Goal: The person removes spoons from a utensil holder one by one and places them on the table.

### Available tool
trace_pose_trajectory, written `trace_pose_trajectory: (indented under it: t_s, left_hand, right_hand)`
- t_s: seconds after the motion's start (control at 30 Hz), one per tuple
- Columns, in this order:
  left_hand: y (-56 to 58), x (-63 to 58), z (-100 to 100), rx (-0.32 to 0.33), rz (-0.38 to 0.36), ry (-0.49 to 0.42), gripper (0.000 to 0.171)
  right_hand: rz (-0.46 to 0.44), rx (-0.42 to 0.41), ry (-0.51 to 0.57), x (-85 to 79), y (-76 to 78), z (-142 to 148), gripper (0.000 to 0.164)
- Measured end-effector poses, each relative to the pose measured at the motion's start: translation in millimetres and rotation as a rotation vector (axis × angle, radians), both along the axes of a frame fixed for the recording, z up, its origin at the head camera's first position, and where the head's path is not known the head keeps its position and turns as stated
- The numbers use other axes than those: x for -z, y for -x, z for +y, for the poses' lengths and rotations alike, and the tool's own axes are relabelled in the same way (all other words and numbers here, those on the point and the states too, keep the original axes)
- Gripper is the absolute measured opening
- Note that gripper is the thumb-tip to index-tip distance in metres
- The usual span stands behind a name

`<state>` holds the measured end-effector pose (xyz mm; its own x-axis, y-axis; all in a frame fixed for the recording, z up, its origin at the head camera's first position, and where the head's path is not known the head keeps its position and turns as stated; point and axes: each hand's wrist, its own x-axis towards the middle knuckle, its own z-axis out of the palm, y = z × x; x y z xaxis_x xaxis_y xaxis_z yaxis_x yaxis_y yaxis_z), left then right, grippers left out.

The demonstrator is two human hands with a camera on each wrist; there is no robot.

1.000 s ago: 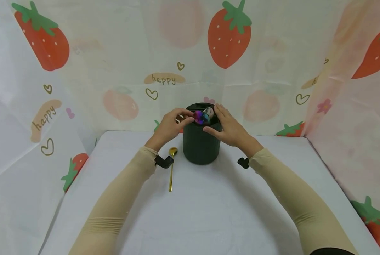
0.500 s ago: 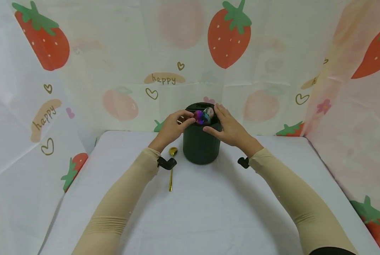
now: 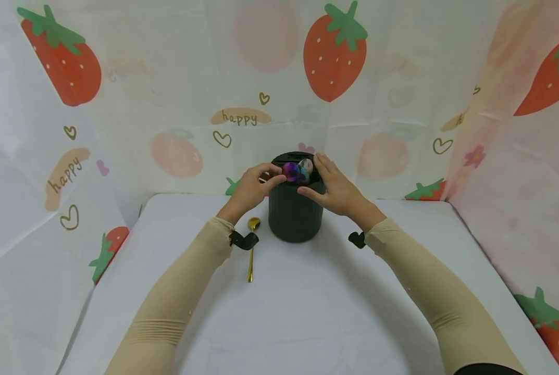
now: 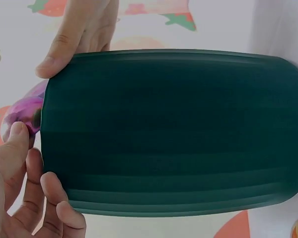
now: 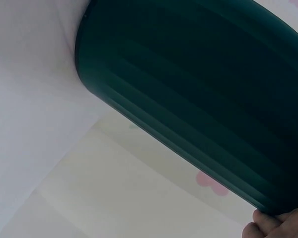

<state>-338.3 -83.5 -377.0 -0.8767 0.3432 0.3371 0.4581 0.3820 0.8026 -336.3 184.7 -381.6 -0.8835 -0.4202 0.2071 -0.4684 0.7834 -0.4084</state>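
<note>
A dark green, ribbed utensil holder stands upright near the back of the table, with a slotted black top. Out of its front opening poke the rounded ends of a shiny purple spoon and a silvery-teal spoon. My left hand pinches the purple spoon between thumb and fingertips, its other fingers against the holder's rim in the left wrist view. Across the holder, my right hand holds the rim, thumb at the front and fingers along the far side. Inside the holder, the spoons' lower parts are hidden.
A gold spoon lies lengthwise on the white table, left of the holder and close to my left wrist. Behind the table hangs a strawberry-print cloth, which also covers both sides.
My left hand and forearm have shifted slightly to the right, closer to the holder. My right hand, the holder and the gold spoon stay in place.
</note>
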Motion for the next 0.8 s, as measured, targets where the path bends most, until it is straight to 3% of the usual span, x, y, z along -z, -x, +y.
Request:
trace_pose_trajectory:
  t_s: [0.5, 0.8]
  left_hand:
    - [-2.3, -2.7, -1, -0.005, 0.048, -0.039, 0.025]
    - [-7.3, -11.3, 0, -0.034, 0.066, -0.066, 0.026]
  right_hand:
    - [0.008, -0.007, 0.003, 1.0, 2.4, 1, 0.113]
    - [0.012, -0.005, 0.008, 3.7, 4.3, 2, 0.114]
